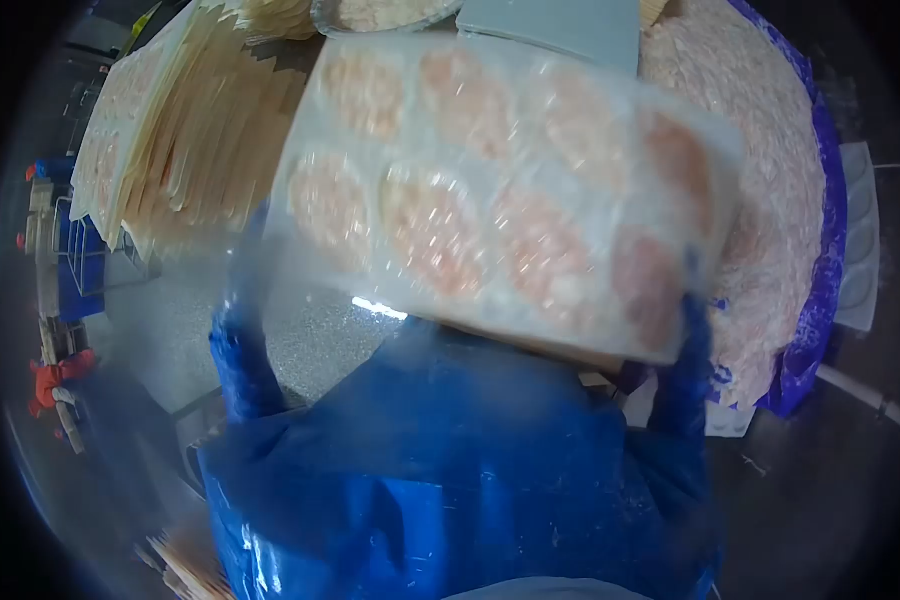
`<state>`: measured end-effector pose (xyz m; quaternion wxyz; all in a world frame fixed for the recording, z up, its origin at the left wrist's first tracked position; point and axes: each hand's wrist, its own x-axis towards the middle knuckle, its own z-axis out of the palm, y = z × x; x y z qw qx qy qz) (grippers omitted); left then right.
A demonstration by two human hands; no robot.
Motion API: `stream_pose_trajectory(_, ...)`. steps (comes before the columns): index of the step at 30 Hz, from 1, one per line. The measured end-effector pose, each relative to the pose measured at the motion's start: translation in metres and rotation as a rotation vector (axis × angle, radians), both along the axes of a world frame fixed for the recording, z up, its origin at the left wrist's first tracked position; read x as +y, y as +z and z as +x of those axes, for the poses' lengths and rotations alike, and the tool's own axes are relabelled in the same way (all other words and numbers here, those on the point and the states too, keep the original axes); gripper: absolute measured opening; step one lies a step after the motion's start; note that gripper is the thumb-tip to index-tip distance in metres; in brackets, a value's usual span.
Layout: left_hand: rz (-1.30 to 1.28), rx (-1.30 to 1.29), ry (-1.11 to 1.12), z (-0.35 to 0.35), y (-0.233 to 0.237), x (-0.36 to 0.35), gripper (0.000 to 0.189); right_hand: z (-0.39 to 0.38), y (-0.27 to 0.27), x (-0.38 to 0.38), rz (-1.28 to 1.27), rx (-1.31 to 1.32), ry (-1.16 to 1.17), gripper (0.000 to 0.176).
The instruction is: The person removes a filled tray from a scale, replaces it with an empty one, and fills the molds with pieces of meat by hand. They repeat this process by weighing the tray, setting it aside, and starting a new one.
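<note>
A pale rectangular sheet [370, 150], blurred by motion, is held up in front of my blue apron. Several oval patties of pinkish ground meat [435, 230] lie on it in two rows, with shiny highlights over them. My left hand [250, 270], in a blue glove, grips its left edge. At the lower right edge my right hand [695, 310], also gloved in blue, holds the other side. Both hands are closed on the edges, and most of their fingers are smeared or hidden behind the sheet.
On the left stands a tall stack of paper-lined sheets [195, 140]. A large mound of pale ground meat [760, 200] lies on purple film [832, 200] at the right. Behind the sheet are a grey board [560, 30] and a bowl [395, 14]. A metal tabletop [315, 335] shows below.
</note>
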<state>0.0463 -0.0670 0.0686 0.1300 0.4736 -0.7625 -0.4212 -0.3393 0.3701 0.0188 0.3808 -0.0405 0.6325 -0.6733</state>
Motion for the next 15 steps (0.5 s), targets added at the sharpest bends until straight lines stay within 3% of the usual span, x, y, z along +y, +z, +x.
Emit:
stream_pose_trajectory(2, -0.051, 0.151, 0.007, -0.057, 0.011, -0.025, 0.059, -0.056, 0.026, -0.033, -0.101, 0.051, -0.005, 0.054)
stream_pose_trajectory(3, 0.351, 0.627, 0.074, -0.099, 0.025, -0.035, 0.057, -0.083, 0.038, -0.054, -0.16, 0.063, 0.002, 0.054)
stream_pose_trajectory(4, 0.208, 0.631, -0.047, -0.14, 0.036, -0.043, 0.061, -0.109, 0.047, -0.074, -0.209, 0.061, 0.013, 0.054)
stream_pose_trajectory(5, 0.252, 0.658, -0.102, -0.17, 0.029, -0.077, 0.055, -0.132, 0.055, -0.092, -0.252, 0.054, 0.028, 0.054)
stream_pose_trajectory(7, 0.356, 0.669, 0.144, -0.222, -0.009, -0.144, 0.056, -0.17, 0.056, -0.119, -0.306, 0.015, 0.055, 0.053)
stream_pose_trajectory(8, 0.379, 0.651, 0.058, -0.239, -0.029, -0.169, 0.061, -0.191, 0.045, -0.125, -0.301, 0.003, 0.062, 0.053)
stream_pose_trajectory(10, 0.418, 0.613, -0.014, -0.247, -0.069, -0.199, 0.066, -0.24, 0.015, -0.116, -0.235, -0.174, 0.118, 0.052)
stream_pose_trajectory(12, 0.777, 1.157, -0.239, -0.222, -0.105, -0.218, 0.045, -0.266, -0.002, -0.097, -0.175, -0.13, 0.12, 0.053)
stream_pose_trajectory(13, 0.792, 1.146, -0.205, -0.213, -0.104, -0.203, 0.045, -0.277, -0.008, -0.085, -0.143, -0.061, 0.118, 0.053)
stream_pose_trajectory(15, 1.038, 1.256, -0.393, -0.205, -0.068, -0.159, 0.043, -0.292, -0.016, -0.067, -0.072, 0.111, 0.128, 0.053)
